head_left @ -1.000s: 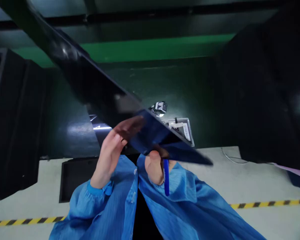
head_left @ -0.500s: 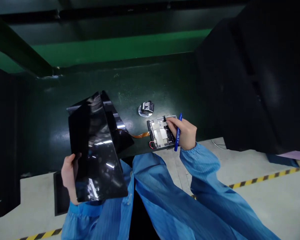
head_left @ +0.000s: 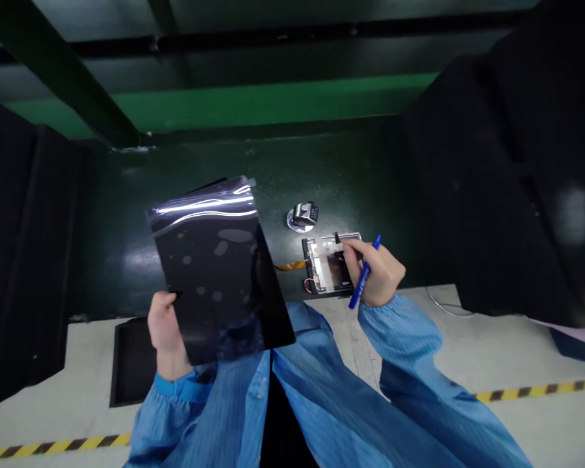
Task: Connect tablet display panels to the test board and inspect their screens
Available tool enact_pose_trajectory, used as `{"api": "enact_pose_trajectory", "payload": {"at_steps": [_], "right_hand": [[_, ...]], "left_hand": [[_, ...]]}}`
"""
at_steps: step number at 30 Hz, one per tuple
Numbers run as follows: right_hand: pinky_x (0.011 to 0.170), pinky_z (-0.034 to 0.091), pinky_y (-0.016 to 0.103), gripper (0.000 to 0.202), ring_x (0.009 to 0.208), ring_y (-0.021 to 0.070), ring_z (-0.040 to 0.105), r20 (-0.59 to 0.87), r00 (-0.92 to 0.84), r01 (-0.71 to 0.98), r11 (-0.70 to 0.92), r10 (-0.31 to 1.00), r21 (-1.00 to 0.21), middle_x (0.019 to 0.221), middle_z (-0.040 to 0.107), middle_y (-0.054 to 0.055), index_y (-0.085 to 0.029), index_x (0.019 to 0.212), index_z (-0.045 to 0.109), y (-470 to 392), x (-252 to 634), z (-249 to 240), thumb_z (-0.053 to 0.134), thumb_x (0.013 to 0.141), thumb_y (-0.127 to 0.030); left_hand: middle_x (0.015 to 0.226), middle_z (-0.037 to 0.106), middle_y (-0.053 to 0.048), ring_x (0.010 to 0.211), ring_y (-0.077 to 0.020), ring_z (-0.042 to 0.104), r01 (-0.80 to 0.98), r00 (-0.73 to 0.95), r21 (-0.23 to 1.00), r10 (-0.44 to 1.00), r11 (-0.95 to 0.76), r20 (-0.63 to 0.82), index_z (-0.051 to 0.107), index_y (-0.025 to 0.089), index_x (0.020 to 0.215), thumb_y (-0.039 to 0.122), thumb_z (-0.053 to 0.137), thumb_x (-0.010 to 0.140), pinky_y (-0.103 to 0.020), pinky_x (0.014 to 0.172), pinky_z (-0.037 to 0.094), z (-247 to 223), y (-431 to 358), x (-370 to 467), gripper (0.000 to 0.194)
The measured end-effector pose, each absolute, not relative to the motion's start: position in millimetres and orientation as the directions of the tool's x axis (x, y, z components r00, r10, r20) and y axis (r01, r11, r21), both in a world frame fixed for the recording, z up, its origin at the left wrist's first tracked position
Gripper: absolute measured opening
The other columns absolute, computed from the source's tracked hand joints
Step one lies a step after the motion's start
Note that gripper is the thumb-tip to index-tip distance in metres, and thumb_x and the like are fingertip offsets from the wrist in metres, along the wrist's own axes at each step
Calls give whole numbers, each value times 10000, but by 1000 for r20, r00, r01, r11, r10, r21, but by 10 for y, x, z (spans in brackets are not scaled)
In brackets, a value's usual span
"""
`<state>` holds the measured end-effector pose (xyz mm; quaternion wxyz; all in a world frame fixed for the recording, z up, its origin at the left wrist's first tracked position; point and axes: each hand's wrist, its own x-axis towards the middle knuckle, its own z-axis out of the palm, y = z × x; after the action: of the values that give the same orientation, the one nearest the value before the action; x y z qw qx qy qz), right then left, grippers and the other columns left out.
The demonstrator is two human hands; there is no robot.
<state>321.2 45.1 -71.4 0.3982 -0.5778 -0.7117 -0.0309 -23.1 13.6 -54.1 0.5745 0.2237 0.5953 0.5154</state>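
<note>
My left hand (head_left: 164,331) is closed on the left edge of a glossy black screen panel (head_left: 219,286), thumb on top; a clear film with bubbles seems to cover its face. An orange ribbon cable (head_left: 292,265) runs from behind the panel to a small circuit board unit (head_left: 325,268) at the bench's front edge. My right hand (head_left: 377,270) pinches at the unit's upper right part, near a small black piece (head_left: 337,238); whether the fingertips grip it cannot be made out. A blue marker pen (head_left: 365,272) is tucked in the same hand.
Behind the board unit, a metal tally counter (head_left: 303,214) sits on the dark green bench (head_left: 361,175). Black bins or boxes stand at the left (head_left: 24,260) and right (head_left: 507,188). A black tray (head_left: 132,364) lies below the bench on the floor, near yellow-black tape (head_left: 58,445).
The screen panel has been turned flatter, its film-covered face now towards me, and hides more of the ribbon cable. The pen tilts more in my right hand. The whole view has shifted slightly.
</note>
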Motion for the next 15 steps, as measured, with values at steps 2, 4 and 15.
{"api": "enact_pose_trajectory", "payload": {"at_steps": [2,4,15], "right_hand": [[770,607,358,164,849,231,756,647,-22,733,453,762,-508,952,788,63,-220,1044,707,378,2983,-565,623,936,-129],[837,618,375,213,966,235,754,651,-122,611,574,749,-546,1077,786,67,-230,1116,651,317,2744,-421,619,927,-138],[1074,447,484,139,1241,266,633,591,-382,655,659,711,-370,1321,712,79,-238,1113,551,297,2320,-229,600,985,-263]], "left_hand": [[648,730,1,832,-271,755,-376,-284,848,825,373,-489,682,250,659,384,556,687,-406,803,625,-466,146,-112,186],[651,736,-4,839,-285,762,-436,-294,821,804,368,-517,660,241,617,362,547,645,-417,798,629,-375,156,11,168],[793,797,-58,992,-371,752,-576,-67,700,830,421,-554,743,210,764,348,534,602,-498,832,626,-249,47,164,298]]}}
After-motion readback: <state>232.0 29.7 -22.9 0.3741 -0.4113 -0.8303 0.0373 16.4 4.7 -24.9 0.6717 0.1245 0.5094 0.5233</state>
